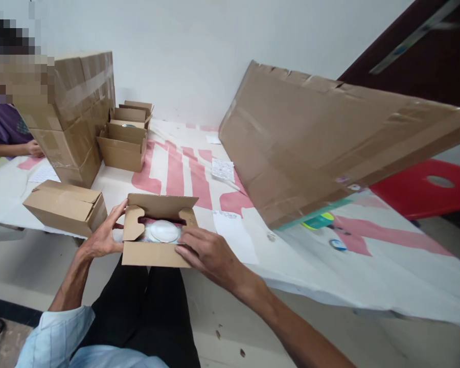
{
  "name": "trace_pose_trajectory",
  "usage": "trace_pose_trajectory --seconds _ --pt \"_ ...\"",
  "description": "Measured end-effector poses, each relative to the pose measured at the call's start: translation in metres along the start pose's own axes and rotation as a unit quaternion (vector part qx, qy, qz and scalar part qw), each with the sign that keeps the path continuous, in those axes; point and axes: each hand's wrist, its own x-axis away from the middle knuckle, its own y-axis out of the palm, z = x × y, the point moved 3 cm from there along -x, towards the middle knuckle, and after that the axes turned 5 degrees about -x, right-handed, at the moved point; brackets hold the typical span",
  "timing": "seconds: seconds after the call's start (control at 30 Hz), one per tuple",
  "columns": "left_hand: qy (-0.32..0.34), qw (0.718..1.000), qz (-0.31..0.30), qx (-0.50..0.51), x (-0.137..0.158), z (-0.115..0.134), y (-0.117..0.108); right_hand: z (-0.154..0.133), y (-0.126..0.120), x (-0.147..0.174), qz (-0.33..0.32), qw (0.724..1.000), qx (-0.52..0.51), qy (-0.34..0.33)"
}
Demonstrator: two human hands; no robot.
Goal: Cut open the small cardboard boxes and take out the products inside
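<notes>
In front of me, at the table's near edge, is a small cardboard box (153, 254) with its long front and back flaps spread apart. Inside lies a white oval object (164, 231) on colourful printed material; its kind is unclear. My left hand (104, 234) grips the box's left end, thumb and fingers around it. My right hand (207, 250) has curled fingers on the right end, by the short side flap. A closed cardboard box (63, 204) stands on the table just left of my left hand.
Several open boxes (122, 148) stand beside a tall stack of taped cartons (74, 97). A large cardboard sheet (310, 138) leans at the right, near a tape roll (338, 245) and a red stool (425, 184). Papers (233, 235) lie on the cloth. Another person (3, 125) sits far left.
</notes>
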Motion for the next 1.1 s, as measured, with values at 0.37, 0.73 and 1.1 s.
trace_pose_trajectory --seconds 0.37,0.73,1.1 --pt "-0.004 1.0 -0.007 0.004 0.003 0.001 0.003 0.004 0.031 -0.089 -0.313 0.934 0.165 0.045" --pt "0.008 1.0 0.003 0.0 0.001 -0.017 0.015 0.004 0.034 -0.091 -0.327 0.938 0.089 0.072" --pt "0.034 0.998 -0.007 -0.051 -0.006 -0.017 0.004 -0.003 -0.097 -0.101 -0.106 0.988 -0.081 0.074"
